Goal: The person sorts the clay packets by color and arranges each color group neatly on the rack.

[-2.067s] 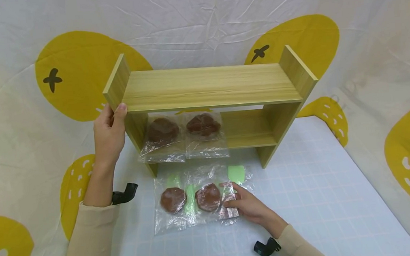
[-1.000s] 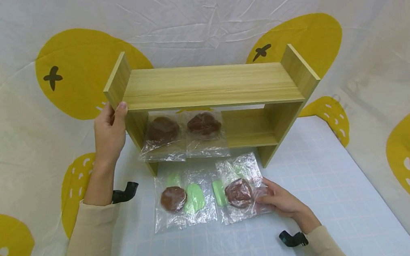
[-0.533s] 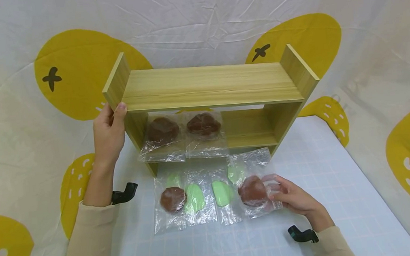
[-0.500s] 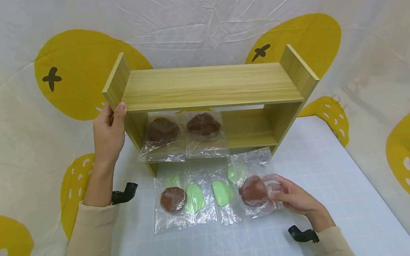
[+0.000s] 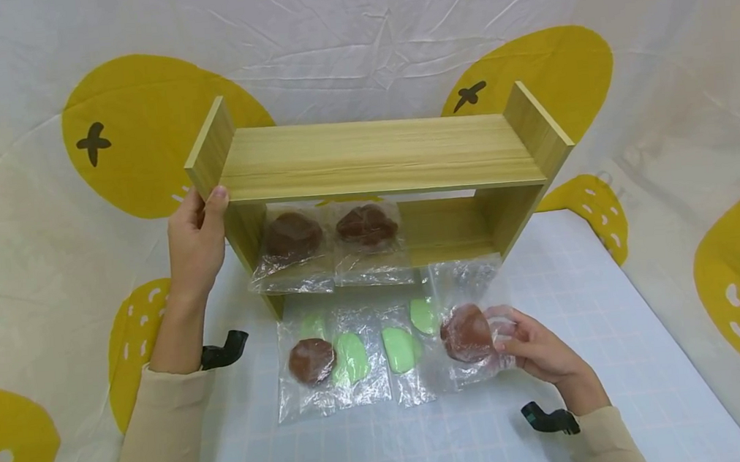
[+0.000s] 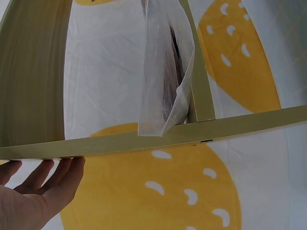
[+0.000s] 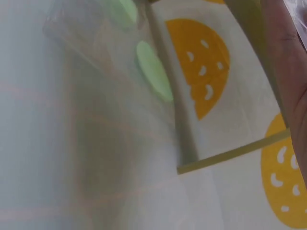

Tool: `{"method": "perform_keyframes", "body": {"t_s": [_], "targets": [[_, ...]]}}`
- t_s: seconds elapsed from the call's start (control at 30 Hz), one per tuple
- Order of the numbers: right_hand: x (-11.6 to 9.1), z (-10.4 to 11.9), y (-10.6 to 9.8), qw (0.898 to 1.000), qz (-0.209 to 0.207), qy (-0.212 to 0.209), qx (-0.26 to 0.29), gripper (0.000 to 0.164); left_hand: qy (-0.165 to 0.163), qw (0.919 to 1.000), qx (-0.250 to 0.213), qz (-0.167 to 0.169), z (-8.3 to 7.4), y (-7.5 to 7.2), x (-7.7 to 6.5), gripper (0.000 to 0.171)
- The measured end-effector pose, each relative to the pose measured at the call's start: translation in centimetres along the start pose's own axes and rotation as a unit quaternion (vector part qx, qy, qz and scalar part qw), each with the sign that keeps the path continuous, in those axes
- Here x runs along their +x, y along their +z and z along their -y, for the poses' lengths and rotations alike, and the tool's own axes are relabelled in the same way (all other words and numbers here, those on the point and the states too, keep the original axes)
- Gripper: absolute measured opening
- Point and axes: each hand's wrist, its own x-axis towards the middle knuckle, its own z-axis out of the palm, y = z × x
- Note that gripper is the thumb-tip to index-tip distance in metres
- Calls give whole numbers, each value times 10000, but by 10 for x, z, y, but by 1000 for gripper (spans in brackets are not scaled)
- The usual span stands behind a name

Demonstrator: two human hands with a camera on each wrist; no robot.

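Note:
My right hand (image 5: 542, 348) holds the right edge of a clear plastic bag with a brown disc in it (image 5: 467, 334), raised in front of the shelf's lower right. In the right wrist view only the side of that hand (image 7: 288, 72) shows. My left hand (image 5: 196, 250) grips the left side panel of a two-tier wooden shelf (image 5: 376, 153), thumb on the front edge; the left wrist view shows its fingers (image 6: 72, 175) against the panel. On the middle board two bagged brown discs, one left (image 5: 293, 236) and one beside it (image 5: 366, 224), lean side by side.
On the table (image 5: 587, 300), below the shelf, lies another bagged brown disc (image 5: 312, 361). Bags with light green pieces, such as a rounded green one (image 5: 352, 357) and another green piece (image 5: 399, 349), lie beside it. A white and yellow patterned cloth (image 5: 355, 56) hangs behind.
My right hand has lifted the bagged brown disc from the row on the table, moving it right and then up toward the shelf. Green pieces beneath are uncovered. My left hand stays on the panel.

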Motion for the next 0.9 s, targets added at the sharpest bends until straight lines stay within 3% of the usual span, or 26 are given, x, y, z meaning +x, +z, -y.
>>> {"method": "perform_keyframes", "body": {"t_s": [0.5, 0.6, 0.77, 0.9], "targets": [[33, 28, 37, 9970, -666, -393, 65, 52, 52, 10000, 28, -23, 1, 0, 0, 39], [41, 33, 42, 9941, -993, -414, 106, 46, 53, 10000, 48, -27, 1, 0, 0, 39], [58, 42, 48, 9863, -1634, -202, -138, 55, 46, 10000, 69, -32, 1, 0, 1, 40], [72, 48, 52, 9819, -1870, -101, -295, 56, 24, 10000, 82, -25, 0, 0, 1, 40]]}}
